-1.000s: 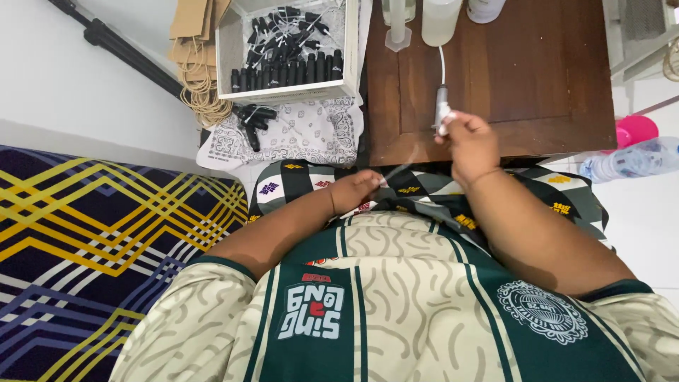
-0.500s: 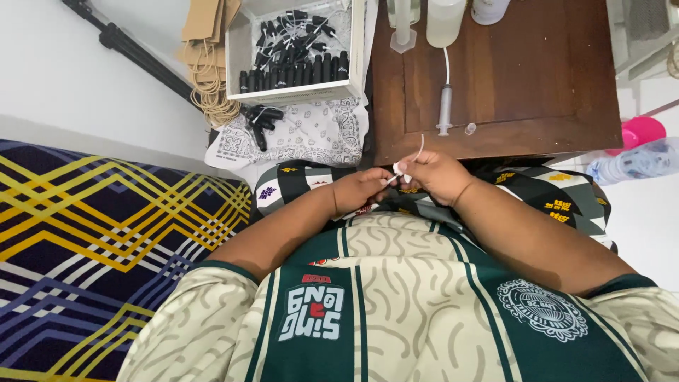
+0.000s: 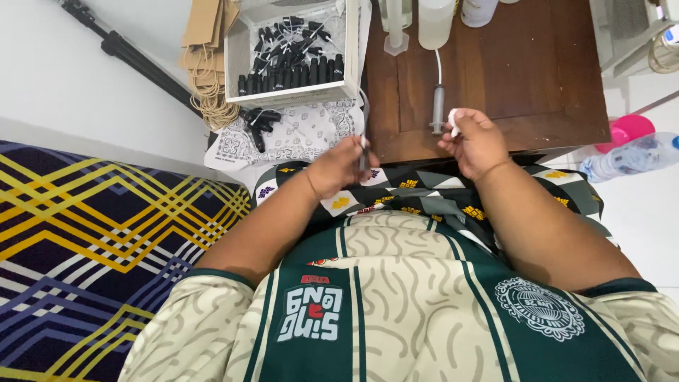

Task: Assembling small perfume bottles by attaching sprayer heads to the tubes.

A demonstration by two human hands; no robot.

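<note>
Nearest, a cream and green patterned shirt point(image 3: 396, 304) filling the lower view, with both forearms reaching forward over a lap covered in black, grey and white patterned cloth point(image 3: 424, 194). To the left, a dark blue bed cover point(image 3: 92, 233) crossed with yellow and white lines.

Above the lap, left hand point(image 3: 339, 166) with its grip closed on a small dark vial point(image 3: 363, 152), held upright just in front of the worktop edge. Right hand point(image 3: 477, 141) raised beside it, well apart from the left, its grip pinched together on a small white cap-like piece point(image 3: 453, 122); too small to tell its exact kind.

Just beyond the right hand, a syringe point(image 3: 438, 110) lying on the brown wooden worktop point(image 3: 537, 71), pointing away, with a thin white tube point(image 3: 438, 67) running from it up to a pale translucent container point(image 3: 435, 18) at the far edge.

Left of the worktop, a white bandana-print cloth point(image 3: 297, 134) on the floor with a few loose black vials point(image 3: 260, 122) on it. Farther back, a white box point(image 3: 293, 53) holding a row of upright black vials and a loose heap of them behind. Beside the box, brown paper bags point(image 3: 205, 28) with coiled twine handles, and a black tripod leg point(image 3: 134, 60) slanting across the white floor.

To the far right, a pink object point(image 3: 626, 131) and a clear plastic bottle point(image 3: 629, 155) lying on the floor.
</note>
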